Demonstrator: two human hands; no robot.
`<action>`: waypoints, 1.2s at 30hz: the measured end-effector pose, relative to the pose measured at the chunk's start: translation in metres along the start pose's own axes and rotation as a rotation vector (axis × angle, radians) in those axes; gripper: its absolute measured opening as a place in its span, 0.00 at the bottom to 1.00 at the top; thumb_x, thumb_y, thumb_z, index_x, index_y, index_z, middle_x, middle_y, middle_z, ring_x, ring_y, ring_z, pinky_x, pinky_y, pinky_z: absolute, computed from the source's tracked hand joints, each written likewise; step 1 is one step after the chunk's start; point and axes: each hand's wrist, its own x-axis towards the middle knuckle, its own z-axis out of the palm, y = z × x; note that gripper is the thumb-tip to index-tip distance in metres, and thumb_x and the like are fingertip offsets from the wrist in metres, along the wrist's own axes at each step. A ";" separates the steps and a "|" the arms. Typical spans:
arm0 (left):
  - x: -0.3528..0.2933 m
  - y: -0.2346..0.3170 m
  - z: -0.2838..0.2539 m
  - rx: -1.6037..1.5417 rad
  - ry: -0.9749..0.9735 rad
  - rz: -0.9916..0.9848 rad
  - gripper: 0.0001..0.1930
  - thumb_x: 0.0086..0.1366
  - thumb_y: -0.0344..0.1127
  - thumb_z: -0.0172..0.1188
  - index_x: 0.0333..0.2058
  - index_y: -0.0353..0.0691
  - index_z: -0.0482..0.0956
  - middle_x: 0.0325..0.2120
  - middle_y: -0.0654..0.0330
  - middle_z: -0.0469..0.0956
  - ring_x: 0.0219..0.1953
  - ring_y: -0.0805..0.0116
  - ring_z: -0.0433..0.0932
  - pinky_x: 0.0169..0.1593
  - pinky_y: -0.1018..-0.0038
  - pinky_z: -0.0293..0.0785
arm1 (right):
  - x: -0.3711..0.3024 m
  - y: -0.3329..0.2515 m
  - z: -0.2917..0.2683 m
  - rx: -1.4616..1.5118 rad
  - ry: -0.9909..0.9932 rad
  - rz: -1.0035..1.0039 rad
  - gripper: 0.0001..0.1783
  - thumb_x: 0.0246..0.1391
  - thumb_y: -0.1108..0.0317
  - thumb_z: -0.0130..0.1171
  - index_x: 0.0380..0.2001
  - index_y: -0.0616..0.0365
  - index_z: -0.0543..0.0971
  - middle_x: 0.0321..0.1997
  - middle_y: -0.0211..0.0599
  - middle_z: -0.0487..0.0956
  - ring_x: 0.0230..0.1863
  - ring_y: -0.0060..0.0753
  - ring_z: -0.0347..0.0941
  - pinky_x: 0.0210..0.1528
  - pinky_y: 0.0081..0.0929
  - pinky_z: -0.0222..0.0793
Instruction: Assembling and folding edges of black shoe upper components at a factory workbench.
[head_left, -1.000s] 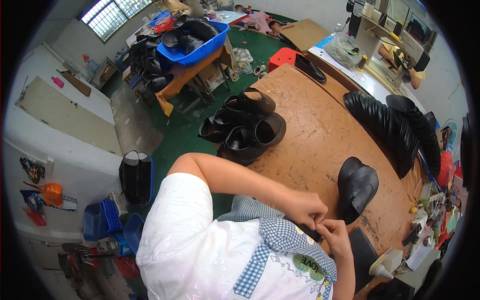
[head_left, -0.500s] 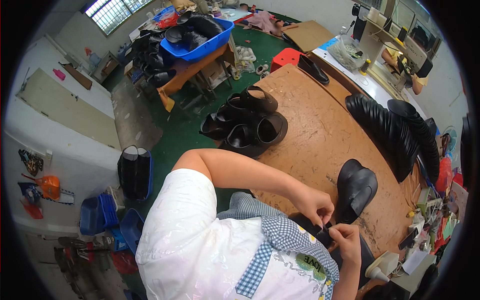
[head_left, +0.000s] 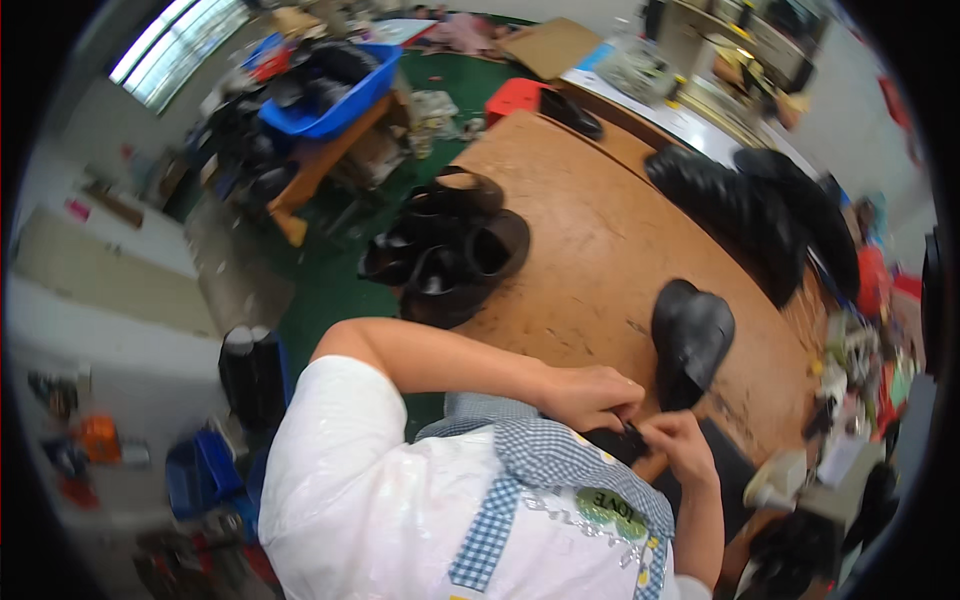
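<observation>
My left hand (head_left: 597, 396) and my right hand (head_left: 682, 442) come together near the table's front edge, fingers pinched. Between them is a black leather shoe piece (head_left: 614, 441), mostly hidden by the hands and my checked apron; its exact shape cannot be made out. Just beyond my hands lie black shoe uppers (head_left: 692, 340), overlapping on the table. A dark flat pad (head_left: 718, 480) rests beside my right wrist.
The brown worktable (head_left: 590, 240) carries several formed black shoe uppers (head_left: 450, 250) at its left edge and long stacked rows of black pieces (head_left: 740, 215) along the far right. A black shoe (head_left: 570, 112) stands behind. Clutter and a white cone-shaped thing (head_left: 775, 480) sit at right.
The whole view has shifted and blurred, so the table's things sit further left and up. My hands stay together at the black piece, with the left hand's fingers now more curled over.
</observation>
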 end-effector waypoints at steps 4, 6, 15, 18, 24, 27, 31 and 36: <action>0.004 0.002 0.013 0.119 0.104 0.059 0.10 0.57 0.32 0.64 0.34 0.36 0.72 0.28 0.51 0.75 0.33 0.52 0.76 0.37 0.63 0.71 | 0.014 -0.034 0.018 -0.032 -0.059 0.042 0.13 0.58 0.66 0.60 0.33 0.68 0.83 0.24 0.31 0.80 0.23 0.17 0.73 0.25 0.17 0.70; -0.004 0.011 -0.007 -0.072 0.001 -0.259 0.11 0.58 0.34 0.67 0.32 0.38 0.73 0.26 0.57 0.77 0.29 0.66 0.76 0.32 0.71 0.70 | 0.007 -0.029 0.014 -0.012 -0.032 0.024 0.13 0.58 0.66 0.60 0.33 0.68 0.83 0.24 0.31 0.80 0.23 0.17 0.74 0.25 0.17 0.71; 0.001 0.008 0.017 0.208 0.136 0.059 0.12 0.53 0.27 0.67 0.30 0.36 0.70 0.25 0.52 0.74 0.29 0.54 0.77 0.32 0.67 0.71 | 0.012 -0.050 0.016 -0.393 -0.098 -0.054 0.12 0.56 0.66 0.59 0.33 0.67 0.83 0.24 0.41 0.81 0.25 0.29 0.78 0.29 0.26 0.72; -0.004 0.023 -0.008 -0.046 -0.018 -0.290 0.11 0.57 0.30 0.68 0.31 0.37 0.73 0.24 0.59 0.75 0.25 0.69 0.73 0.30 0.73 0.69 | 0.005 -0.046 0.014 -0.446 -0.047 -0.184 0.12 0.54 0.66 0.61 0.33 0.67 0.82 0.24 0.42 0.81 0.26 0.27 0.76 0.30 0.28 0.70; -0.010 0.007 0.007 -0.008 0.020 -0.306 0.12 0.55 0.30 0.69 0.30 0.36 0.72 0.23 0.59 0.74 0.26 0.68 0.72 0.31 0.72 0.69 | 0.012 -0.041 0.012 -0.572 -0.018 -0.131 0.12 0.52 0.65 0.61 0.32 0.65 0.82 0.28 0.49 0.82 0.30 0.44 0.79 0.35 0.35 0.71; -0.003 0.007 0.016 0.398 0.176 0.094 0.13 0.50 0.26 0.69 0.29 0.36 0.71 0.25 0.53 0.74 0.30 0.54 0.73 0.33 0.65 0.70 | 0.011 -0.040 0.025 -0.663 0.049 -0.287 0.12 0.53 0.66 0.60 0.31 0.66 0.82 0.26 0.49 0.81 0.28 0.42 0.80 0.33 0.36 0.72; -0.012 0.014 -0.003 -0.015 0.023 -0.318 0.12 0.52 0.28 0.69 0.30 0.36 0.72 0.25 0.55 0.74 0.29 0.58 0.74 0.33 0.68 0.71 | -0.004 -0.052 0.014 -0.414 -0.036 -0.113 0.13 0.56 0.67 0.59 0.32 0.69 0.81 0.24 0.45 0.81 0.18 0.30 0.77 0.22 0.27 0.72; -0.008 0.007 0.010 0.288 0.061 -0.058 0.12 0.52 0.30 0.70 0.28 0.37 0.73 0.23 0.56 0.74 0.26 0.59 0.75 0.33 0.69 0.71 | 0.016 -0.022 0.015 -0.193 -0.124 -0.044 0.14 0.56 0.66 0.58 0.33 0.70 0.81 0.25 0.41 0.80 0.19 0.27 0.76 0.21 0.22 0.73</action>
